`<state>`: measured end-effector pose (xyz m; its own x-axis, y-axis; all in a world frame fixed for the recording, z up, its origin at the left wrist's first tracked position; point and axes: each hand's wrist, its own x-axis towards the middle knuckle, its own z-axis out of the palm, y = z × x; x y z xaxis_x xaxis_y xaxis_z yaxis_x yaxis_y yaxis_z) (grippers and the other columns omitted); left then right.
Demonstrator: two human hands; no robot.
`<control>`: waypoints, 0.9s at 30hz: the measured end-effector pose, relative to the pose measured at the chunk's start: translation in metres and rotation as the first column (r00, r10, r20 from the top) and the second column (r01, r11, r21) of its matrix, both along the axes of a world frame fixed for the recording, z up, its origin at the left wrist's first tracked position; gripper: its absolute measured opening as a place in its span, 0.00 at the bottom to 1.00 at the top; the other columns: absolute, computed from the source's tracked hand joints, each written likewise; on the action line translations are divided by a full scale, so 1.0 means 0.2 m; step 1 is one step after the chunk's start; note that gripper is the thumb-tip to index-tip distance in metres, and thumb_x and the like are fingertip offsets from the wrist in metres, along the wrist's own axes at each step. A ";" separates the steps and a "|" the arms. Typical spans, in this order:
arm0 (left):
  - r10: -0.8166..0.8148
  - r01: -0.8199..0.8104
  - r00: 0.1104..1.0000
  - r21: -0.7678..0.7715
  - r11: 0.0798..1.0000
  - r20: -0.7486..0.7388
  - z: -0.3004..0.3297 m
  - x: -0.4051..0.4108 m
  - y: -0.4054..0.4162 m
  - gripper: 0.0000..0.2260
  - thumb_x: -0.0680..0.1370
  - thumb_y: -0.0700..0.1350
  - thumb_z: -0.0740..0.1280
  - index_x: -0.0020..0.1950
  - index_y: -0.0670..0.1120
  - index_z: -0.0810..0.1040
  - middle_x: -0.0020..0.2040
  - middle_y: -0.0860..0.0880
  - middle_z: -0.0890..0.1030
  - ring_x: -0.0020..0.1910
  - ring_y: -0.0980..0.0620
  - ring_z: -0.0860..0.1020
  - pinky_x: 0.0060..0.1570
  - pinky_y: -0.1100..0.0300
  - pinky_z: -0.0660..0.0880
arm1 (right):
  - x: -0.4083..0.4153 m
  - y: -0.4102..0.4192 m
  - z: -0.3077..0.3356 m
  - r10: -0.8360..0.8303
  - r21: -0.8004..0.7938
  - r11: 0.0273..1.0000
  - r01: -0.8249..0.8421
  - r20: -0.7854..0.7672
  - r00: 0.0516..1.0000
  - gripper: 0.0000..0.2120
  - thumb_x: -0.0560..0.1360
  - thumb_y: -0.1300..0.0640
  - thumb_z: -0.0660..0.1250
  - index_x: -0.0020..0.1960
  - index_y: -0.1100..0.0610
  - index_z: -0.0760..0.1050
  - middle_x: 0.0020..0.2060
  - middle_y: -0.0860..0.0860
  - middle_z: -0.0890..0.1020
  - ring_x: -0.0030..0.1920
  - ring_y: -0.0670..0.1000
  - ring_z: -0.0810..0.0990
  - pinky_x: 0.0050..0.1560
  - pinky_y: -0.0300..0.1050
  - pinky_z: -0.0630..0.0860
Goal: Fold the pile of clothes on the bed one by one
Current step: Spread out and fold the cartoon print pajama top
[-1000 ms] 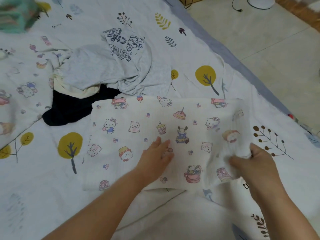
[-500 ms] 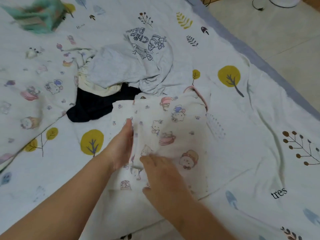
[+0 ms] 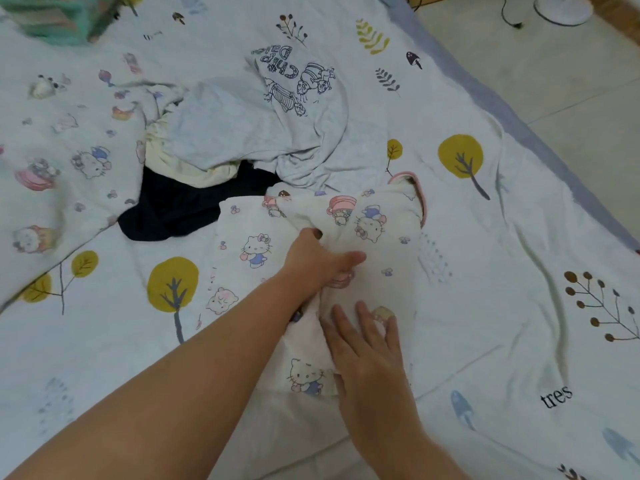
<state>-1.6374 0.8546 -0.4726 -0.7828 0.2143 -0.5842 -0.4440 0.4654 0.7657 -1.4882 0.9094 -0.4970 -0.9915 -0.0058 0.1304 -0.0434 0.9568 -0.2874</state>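
1. My right hand (image 3: 369, 355): nearest item. It lies palm down with fingers straight and spread, pressing flat on the near part of the cartoon-print garment (image 3: 377, 237).

2. My left hand (image 3: 320, 259): just beyond the right hand and slightly to its left, forearm crossing in from the lower left. Its fingers are tucked under a fold of the same garment with the thumb stretched out on top, so it grips the cloth.

3. Cartoon-print garment: white, with cat and bear figures, partly folded, lying on the bedsheet (image 3: 519, 306) under and around both hands. A pink-trimmed edge shows at its far right corner, beyond the left hand.

4. Bedsheet: pale, printed with yellow trees and twigs, spread to both sides of the hands; the word "tres" is printed to the right of the right hand.

5. Black garment (image 3: 180, 209): beyond and to the left of the left hand, touching the far left edge of the cartoon-print garment.

6. Grey shirt (image 3: 263, 133): farther on, crumpled, with a dark printed drawing, partly overlying the black garment.

7. Green cloth (image 3: 59, 15): far left corner, blurred.

8. Tiled floor (image 3: 571, 81): far right, past the bed's edge.
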 end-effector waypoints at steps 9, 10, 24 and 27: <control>0.211 -0.173 0.976 0.378 0.909 -0.061 0.07 -0.01 -0.47 0.09 0.76 0.28 0.60 0.51 0.40 0.72 0.30 0.43 0.67 0.25 0.52 0.64 0.25 0.62 0.64 | -0.08 -0.24 0.09 0.224 -0.150 0.963 -0.223 -0.012 0.974 0.20 0.67 0.51 0.58 0.56 0.52 0.79 0.59 0.53 0.80 0.61 0.57 0.77 0.62 0.61 0.67; 0.254 -0.232 0.967 0.301 0.925 -0.034 0.03 0.01 -0.54 0.07 0.77 0.29 0.59 0.48 0.39 0.72 0.32 0.42 0.69 0.27 0.51 0.66 0.26 0.63 0.66 | -0.09 -0.26 0.09 0.261 -0.177 0.950 -0.256 0.005 0.965 0.20 0.67 0.49 0.58 0.56 0.52 0.79 0.59 0.54 0.80 0.61 0.57 0.77 0.62 0.59 0.70; 0.397 -0.377 0.913 0.177 0.909 -0.098 -0.12 -0.10 -0.64 0.03 0.79 0.39 0.62 0.48 0.41 0.75 0.28 0.50 0.76 0.23 0.55 0.69 0.27 0.63 0.68 | -0.34 -0.16 0.10 -0.216 -0.331 0.834 0.441 0.540 0.814 0.35 0.78 0.40 0.52 0.75 0.45 0.32 0.75 0.48 0.37 0.75 0.51 0.48 0.71 0.46 0.55; 0.501 -0.514 0.858 0.205 0.833 0.115 -0.17 -0.07 -0.74 0.07 0.79 0.37 0.60 0.45 0.44 0.76 0.30 0.50 0.79 0.26 0.55 0.74 0.29 0.62 0.71 | -0.28 -0.22 0.01 -0.203 -0.233 0.903 0.361 0.508 0.837 0.36 0.76 0.37 0.48 0.74 0.46 0.32 0.76 0.54 0.39 0.76 0.55 0.48 0.72 0.52 0.56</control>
<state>-1.6519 0.7072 -0.5061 -0.7859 -0.0769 -0.6136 -0.6144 -0.0149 0.7888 -1.5434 0.8654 -0.4945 -0.8858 0.2457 -0.3938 0.4269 0.7643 -0.4834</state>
